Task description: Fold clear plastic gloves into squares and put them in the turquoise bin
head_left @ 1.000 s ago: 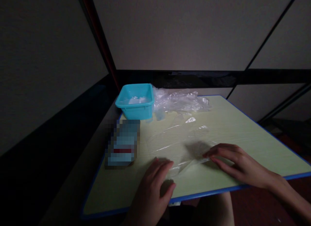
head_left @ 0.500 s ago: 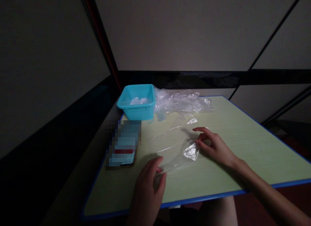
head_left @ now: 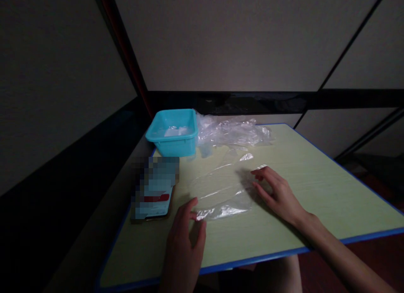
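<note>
A clear plastic bag (head_left: 224,209) lies flat on the table between my hands, its near edge shiny and creased. At its near left corner is my left hand (head_left: 184,238), thumb and forefinger apart; the fingertips are at the bag's edge, and whether they touch it I cannot tell. My right hand (head_left: 279,196) hovers by the bag's right end, thumb and bent fingers apart, with nothing visible between them. Behind them, a heap of crumpled clear plastic bags (head_left: 233,131) sits at the table's far side.
A turquoise plastic basin (head_left: 176,143) with some clear and white plastic inside stands at the far left. On the left edge lies a phone (head_left: 158,204), partly blurred out. The pale green table (head_left: 315,192) has a blue rim, with walls behind and at left.
The bag's near edge has spread out flatter toward my left hand, where a crumpled bunch was by my right hand. My right thumb and fingers have parted. The view has shifted slightly.
</note>
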The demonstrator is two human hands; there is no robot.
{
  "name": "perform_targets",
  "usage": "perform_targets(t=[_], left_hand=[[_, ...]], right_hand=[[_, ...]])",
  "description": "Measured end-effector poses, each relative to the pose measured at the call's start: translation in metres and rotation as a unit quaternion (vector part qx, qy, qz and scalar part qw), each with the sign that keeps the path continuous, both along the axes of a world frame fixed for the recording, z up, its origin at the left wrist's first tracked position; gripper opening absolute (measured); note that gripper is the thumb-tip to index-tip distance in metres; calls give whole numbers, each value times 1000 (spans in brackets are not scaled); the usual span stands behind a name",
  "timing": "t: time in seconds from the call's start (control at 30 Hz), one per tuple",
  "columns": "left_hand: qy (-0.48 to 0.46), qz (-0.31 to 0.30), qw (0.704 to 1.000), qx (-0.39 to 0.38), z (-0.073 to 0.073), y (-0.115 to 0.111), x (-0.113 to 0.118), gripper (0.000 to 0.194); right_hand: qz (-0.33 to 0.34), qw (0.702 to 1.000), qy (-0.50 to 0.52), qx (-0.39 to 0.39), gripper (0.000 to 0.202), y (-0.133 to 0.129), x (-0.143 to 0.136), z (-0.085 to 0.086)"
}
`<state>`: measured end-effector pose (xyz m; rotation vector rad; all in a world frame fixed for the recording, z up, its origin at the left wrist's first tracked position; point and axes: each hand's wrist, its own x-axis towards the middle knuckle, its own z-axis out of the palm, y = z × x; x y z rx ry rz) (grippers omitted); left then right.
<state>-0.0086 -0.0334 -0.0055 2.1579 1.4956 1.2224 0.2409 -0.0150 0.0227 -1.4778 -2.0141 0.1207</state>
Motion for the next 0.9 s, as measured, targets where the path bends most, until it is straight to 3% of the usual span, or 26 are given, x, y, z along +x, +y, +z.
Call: perform_targets(t=[0.2,0.33,0.53,0.67,0.77,0.9], left_hand=[[11,8,999,35,-5,-3,2,33],[26,4,998,60,-7,-4,3,32],[46,0,997,65,-8,-6,3,35],[71,-58,993,69,-5,-8,4,33],[122,-89,985,85,-3,-9,6,35],[150,-80,980,100,-2,-9,9,30]], right_hand=[[134,980,-142,-34,58,-31,-27,6],[178,963,-191,-70,70,-39,-34,0],[186,956,-205,-97,71,-39,-34,0],[189,953,-212,-104,75,-37,-33,0],[170,959,-207,-93,76,-33,-27,-4],[126,968,-208,-65,74,-27,-10,-12]])
